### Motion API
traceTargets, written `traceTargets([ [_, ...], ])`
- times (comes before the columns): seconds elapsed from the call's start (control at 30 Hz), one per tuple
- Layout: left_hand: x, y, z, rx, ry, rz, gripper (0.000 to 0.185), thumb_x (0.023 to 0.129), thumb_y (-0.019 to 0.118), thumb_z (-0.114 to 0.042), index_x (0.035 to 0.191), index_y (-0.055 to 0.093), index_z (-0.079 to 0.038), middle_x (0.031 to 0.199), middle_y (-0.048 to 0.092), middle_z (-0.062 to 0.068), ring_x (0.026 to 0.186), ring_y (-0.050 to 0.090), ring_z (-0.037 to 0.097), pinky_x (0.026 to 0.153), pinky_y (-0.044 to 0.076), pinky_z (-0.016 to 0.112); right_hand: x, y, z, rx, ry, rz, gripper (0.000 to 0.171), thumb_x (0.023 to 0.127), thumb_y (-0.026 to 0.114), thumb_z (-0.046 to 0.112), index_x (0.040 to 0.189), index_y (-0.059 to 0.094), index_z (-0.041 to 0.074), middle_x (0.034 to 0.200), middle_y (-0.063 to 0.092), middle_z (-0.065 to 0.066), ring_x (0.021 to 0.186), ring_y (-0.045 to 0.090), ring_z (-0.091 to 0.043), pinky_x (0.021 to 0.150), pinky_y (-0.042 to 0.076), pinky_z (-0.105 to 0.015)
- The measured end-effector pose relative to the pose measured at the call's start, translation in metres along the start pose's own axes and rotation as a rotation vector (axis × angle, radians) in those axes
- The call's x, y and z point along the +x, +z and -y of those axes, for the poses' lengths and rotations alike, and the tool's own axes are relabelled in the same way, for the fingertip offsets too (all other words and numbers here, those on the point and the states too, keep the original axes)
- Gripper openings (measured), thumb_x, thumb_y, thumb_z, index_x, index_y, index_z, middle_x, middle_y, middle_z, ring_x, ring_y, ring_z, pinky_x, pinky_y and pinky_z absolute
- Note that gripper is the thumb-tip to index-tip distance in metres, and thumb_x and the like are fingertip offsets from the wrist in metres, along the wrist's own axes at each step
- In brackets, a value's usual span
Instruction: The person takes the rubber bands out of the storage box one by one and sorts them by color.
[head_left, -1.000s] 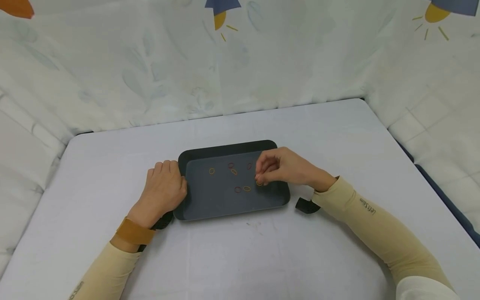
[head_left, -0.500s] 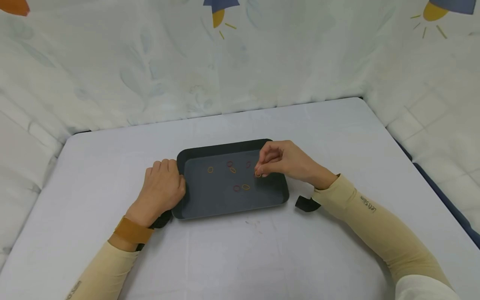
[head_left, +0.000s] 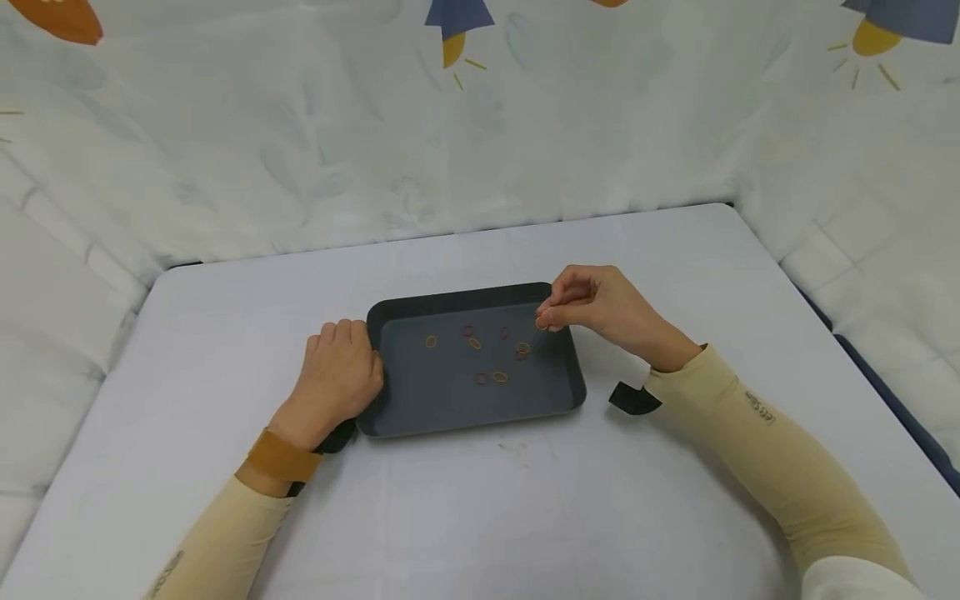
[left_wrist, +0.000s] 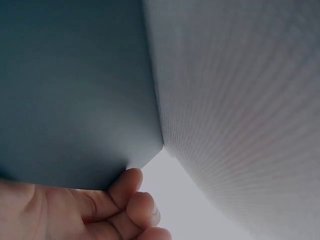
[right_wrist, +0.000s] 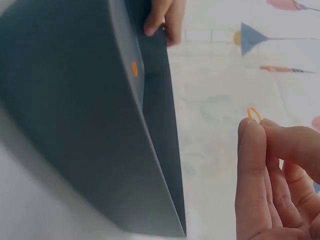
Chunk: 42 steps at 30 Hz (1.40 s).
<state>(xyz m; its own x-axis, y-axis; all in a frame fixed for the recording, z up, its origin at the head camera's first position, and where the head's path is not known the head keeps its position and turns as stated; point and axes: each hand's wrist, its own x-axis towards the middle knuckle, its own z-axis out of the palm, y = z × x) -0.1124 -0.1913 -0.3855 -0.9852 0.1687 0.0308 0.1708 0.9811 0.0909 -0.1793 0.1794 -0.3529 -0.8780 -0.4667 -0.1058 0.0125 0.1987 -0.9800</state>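
Raised since before, right hand (head_left: 600,304) fingers (right_wrist: 252,150) pinching orange rubber band (right_wrist: 254,114) at their tips, above tray (head_left: 480,412) corner

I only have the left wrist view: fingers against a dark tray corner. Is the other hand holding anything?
Observer: Yes. The right hand pinches a small orange rubber band at its fingertips.
Operator: Over the tray or off it?
Observer: Above the far right corner of the tray, lifted clear of its floor.
Operator: Any bands in the tray?
Observer: Several, orange and red, scattered over its middle; the leftmost orange band lies nearest your left hand.
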Motion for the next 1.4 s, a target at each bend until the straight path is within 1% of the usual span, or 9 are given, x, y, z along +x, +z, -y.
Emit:
traceTargets([
  [0.13,0.001,-0.001,-0.003,0.002,-0.007,0.007,0.020,0.099,0.039,-0.013,0.095,0.048,0.005,0.088,0.047,0.017,0.086,0.042,0.035,0.074,0.033,0.042,0.000,-0.011,-0.001,-0.015,0.011,-0.047,0.027,0.088,0.082,0.015,0.097,0.060,0.003,0.102,0.080,-0.010,0.104,0.073,-0.045,0.094,0.060,-0.049],
  [0.33,0.004,-0.002,-0.003,0.000,-0.004,-0.003,0.021,0.099,0.038,-0.013,0.094,0.047,0.005,0.088,0.047,0.018,0.085,0.042,0.035,0.074,0.033,0.042,0.002,-0.028,-0.009,-0.047,0.038,-0.117,0.029,0.088,0.083,0.018,0.096,0.060,0.003,0.102,0.081,-0.007,0.099,0.076,-0.037,0.097,0.057,-0.055],
  [0.43,0.004,-0.001,-0.002,0.004,-0.002,-0.007,0.021,0.099,0.039,-0.012,0.093,0.048,0.005,0.087,0.047,0.018,0.084,0.042,0.035,0.073,0.032,0.042,0.004,-0.035,-0.015,-0.057,0.048,-0.151,0.027,0.088,0.083,0.017,0.096,0.060,0.004,0.102,0.081,-0.005,0.100,0.076,-0.036,0.096,0.058,-0.050],
  [0.6,0.005,-0.001,-0.001,0.002,-0.003,-0.008,0.021,0.099,0.039,-0.012,0.093,0.048,0.005,0.086,0.047,0.018,0.083,0.042,0.034,0.072,0.032,0.041,0.005,-0.045,-0.024,-0.074,0.064,-0.181,0.025,0.089,0.081,0.017,0.096,0.060,0.005,0.100,0.080,-0.004,0.100,0.076,-0.036,0.090,0.060,-0.034],
  [0.67,0.005,-0.001,0.000,-0.001,-0.003,-0.007,0.021,0.099,0.039,-0.012,0.092,0.048,0.005,0.086,0.046,0.017,0.082,0.042,0.034,0.072,0.031,0.041,0.006,-0.048,-0.028,-0.079,0.074,-0.188,0.025,0.089,0.081,0.016,0.096,0.060,0.004,0.099,0.081,-0.003,0.100,0.077,-0.034,0.090,0.060,-0.030],
  [0.87,0.005,0.001,0.003,0.002,0.000,-0.016,0.020,0.099,0.039,-0.012,0.093,0.048,0.005,0.087,0.047,0.018,0.082,0.042,0.034,0.071,0.032,0.041,0.010,-0.054,-0.038,-0.080,0.109,-0.195,0.023,0.090,0.079,0.012,0.097,0.060,0.003,0.098,0.080,-0.004,0.099,0.078,-0.028,0.089,0.060,-0.028],
  [1.07,0.005,0.001,0.004,0.002,-0.004,-0.016,0.020,0.098,0.040,-0.013,0.094,0.048,0.005,0.087,0.047,0.018,0.082,0.042,0.034,0.071,0.031,0.041,0.013,-0.060,-0.045,-0.139,0.184,-0.190,0.024,0.091,0.079,0.016,0.101,0.061,0.003,0.102,0.080,-0.005,0.096,0.079,-0.018,0.087,0.058,-0.022],
  [1.27,0.005,0.001,0.003,-0.002,-0.007,-0.010,0.021,0.098,0.040,-0.013,0.095,0.049,0.005,0.088,0.047,0.018,0.083,0.042,0.034,0.072,0.031,0.041,0.016,-0.065,-0.051,-0.121,0.207,-0.178,0.025,0.089,0.080,0.013,0.101,0.061,0.002,0.102,0.080,-0.008,0.093,0.079,-0.017,0.086,0.060,-0.024],
  [1.4,0.005,0.000,0.003,-0.004,-0.010,-0.006,0.021,0.098,0.039,-0.013,0.095,0.049,0.005,0.087,0.047,0.018,0.082,0.042,0.033,0.071,0.031,0.041,0.018,-0.067,-0.054,-0.153,0.227,-0.163,0.026,0.088,0.082,0.014,0.102,0.063,0.003,0.098,0.081,-0.005,0.088,0.078,-0.015,0.084,0.058,-0.023],
])
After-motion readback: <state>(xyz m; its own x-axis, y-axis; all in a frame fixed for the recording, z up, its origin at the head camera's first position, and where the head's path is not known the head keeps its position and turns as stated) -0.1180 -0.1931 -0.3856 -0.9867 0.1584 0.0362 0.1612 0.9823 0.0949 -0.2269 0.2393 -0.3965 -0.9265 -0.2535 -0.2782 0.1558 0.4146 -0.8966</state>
